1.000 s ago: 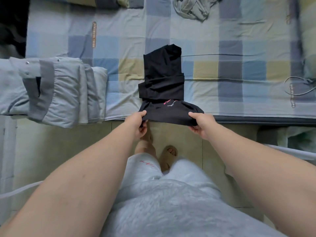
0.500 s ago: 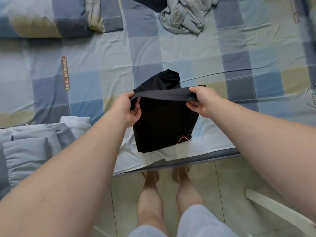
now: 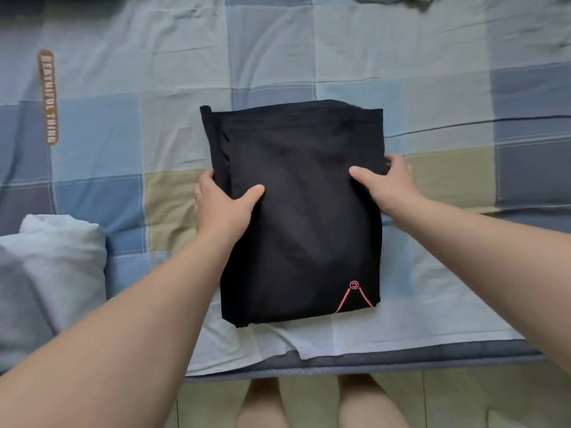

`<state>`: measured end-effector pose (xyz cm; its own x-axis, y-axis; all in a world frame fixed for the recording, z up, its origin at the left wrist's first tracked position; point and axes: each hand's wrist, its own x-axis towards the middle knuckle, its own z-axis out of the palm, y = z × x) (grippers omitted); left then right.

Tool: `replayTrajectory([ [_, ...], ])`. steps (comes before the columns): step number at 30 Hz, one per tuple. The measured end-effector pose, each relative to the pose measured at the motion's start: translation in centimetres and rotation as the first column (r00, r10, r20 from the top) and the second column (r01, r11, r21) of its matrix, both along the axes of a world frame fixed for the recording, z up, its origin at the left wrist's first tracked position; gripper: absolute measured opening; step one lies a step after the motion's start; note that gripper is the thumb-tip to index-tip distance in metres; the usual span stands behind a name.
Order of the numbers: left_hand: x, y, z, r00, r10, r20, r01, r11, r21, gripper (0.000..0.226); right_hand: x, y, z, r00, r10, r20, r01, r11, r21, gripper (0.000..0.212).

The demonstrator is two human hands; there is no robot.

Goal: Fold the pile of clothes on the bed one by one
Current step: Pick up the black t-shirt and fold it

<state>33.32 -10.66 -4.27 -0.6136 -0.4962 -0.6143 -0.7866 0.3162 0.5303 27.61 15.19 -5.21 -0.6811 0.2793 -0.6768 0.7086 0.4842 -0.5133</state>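
Since half a second ago laid flat instead of lifted: black garment (image 3: 304, 217) as a folded rectangle on checked bed sheet (image 3: 309, 57) near front edge, side edges gripped by left hand (image 3: 221, 208) and right hand (image 3: 391, 186), thumbs on top, fingers curled round.

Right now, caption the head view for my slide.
Left hand and right hand grip a folded black garment on the checked bed.

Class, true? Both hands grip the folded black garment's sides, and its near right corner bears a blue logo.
No: the head view shows the logo is pinkish red, not blue. The left hand and right hand do grip the folded black garment.
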Motion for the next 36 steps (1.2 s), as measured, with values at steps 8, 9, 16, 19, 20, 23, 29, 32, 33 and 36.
replayTrajectory([
  [8, -0.5, 0.4, 1.1, 0.952, 0.189, 0.241, -0.262, 0.909, 0.324, 0.076, -0.2, -0.3, 1.0, 0.957, 0.037, 0.287, 0.060, 0.945, -0.321, 0.047],
  [9, -0.4, 0.4, 1.8, 0.950, 0.203, 0.239, -0.276, 0.902, 0.332, 0.073, -0.3, -0.1, 1.5, 0.956, 0.015, 0.294, 0.086, 0.941, -0.328, 0.047],
  [16, -3.8, -0.5, 12.2, 0.949, 0.289, 0.127, -0.314, 0.826, 0.468, 0.058, -3.7, 0.4, 11.7, 0.982, -0.058, 0.180, 0.136, 0.876, -0.462, 0.041],
  [19, -6.7, -0.6, 17.5, 0.947, 0.321, -0.009, -0.274, 0.824, 0.495, 0.046, -6.3, 0.2, 17.2, 0.995, -0.076, 0.069, 0.101, 0.857, -0.506, 0.038],
  [20, -7.5, -0.7, 19.0, 0.945, 0.321, -0.065, -0.244, 0.822, 0.514, 0.043, -7.0, 0.2, 18.8, 0.996, -0.090, 0.028, 0.092, 0.846, -0.525, 0.038],
  [23, -8.8, -1.1, 22.0, 0.934, 0.295, -0.202, -0.149, 0.835, 0.530, 0.045, -8.1, 0.1, 21.9, 0.989, -0.122, -0.077, 0.054, 0.810, -0.584, 0.039],
  [29, -3.4, -0.6, 18.8, 0.974, 0.211, -0.085, -0.143, 0.859, 0.492, 0.053, -2.3, 1.0, 17.6, 0.997, -0.065, -0.033, 0.041, 0.873, -0.486, 0.022],
  [32, 2.2, 0.1, 13.8, 0.985, 0.128, 0.116, -0.168, 0.866, 0.471, 0.045, 3.6, 1.5, 12.3, 0.984, 0.018, 0.179, 0.046, 0.936, -0.350, 0.020],
  [33, 4.0, 0.3, 12.1, 0.977, 0.096, 0.191, -0.175, 0.871, 0.459, 0.047, 5.3, 1.6, 11.0, 0.966, 0.055, 0.252, 0.028, 0.949, -0.314, 0.013],
  [36, 7.2, 0.6, 8.5, 0.949, 0.055, 0.312, -0.191, 0.883, 0.428, 0.059, 8.5, 1.6, 8.5, 0.925, 0.048, 0.376, 0.050, 0.968, -0.247, 0.014],
])
